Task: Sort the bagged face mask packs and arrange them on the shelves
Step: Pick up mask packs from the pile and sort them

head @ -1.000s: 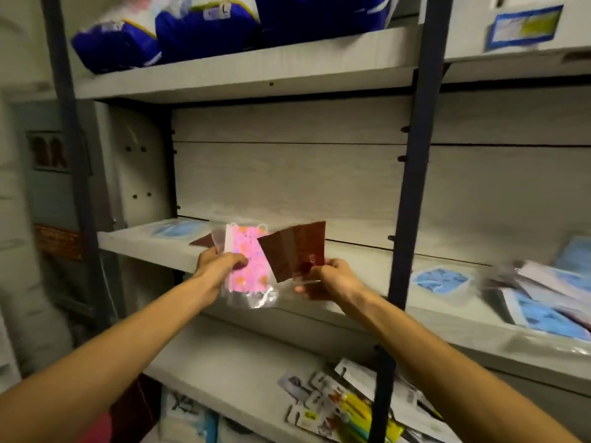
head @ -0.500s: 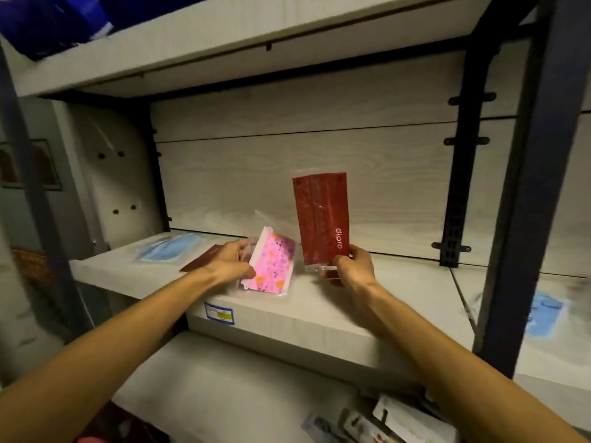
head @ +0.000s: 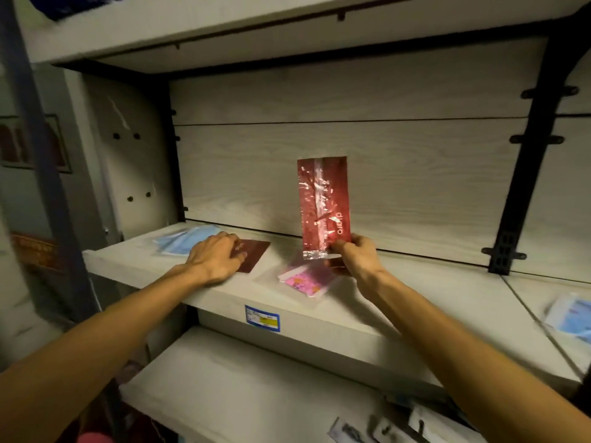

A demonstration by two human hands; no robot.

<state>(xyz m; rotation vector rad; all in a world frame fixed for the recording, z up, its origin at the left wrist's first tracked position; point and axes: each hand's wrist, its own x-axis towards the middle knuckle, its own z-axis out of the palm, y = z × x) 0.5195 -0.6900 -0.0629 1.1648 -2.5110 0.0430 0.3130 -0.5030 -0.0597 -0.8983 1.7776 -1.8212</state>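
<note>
My right hand [head: 356,259] pinches the bottom edge of a red bagged mask pack [head: 323,206] and holds it upright above the middle shelf [head: 319,311]. Below it a pink patterned mask pack [head: 305,281] lies flat on the shelf. My left hand [head: 216,255] rests flat on a dark red mask pack [head: 254,257] lying on the shelf to the left. A pale blue mask pack [head: 185,239] sits further left, beside my left hand.
A dark metal upright [head: 524,174] divides the shelving on the right. More blue packs [head: 572,318] lie on the neighbouring shelf section. The lower shelf [head: 256,394] carries several packaged items at its front right. An upper shelf board [head: 224,30] hangs overhead.
My left hand let go of the pink pack, which now lies on the shelf, and moved left onto the dark red pack. My right hand keeps the red pack upright. The view moved closer.
</note>
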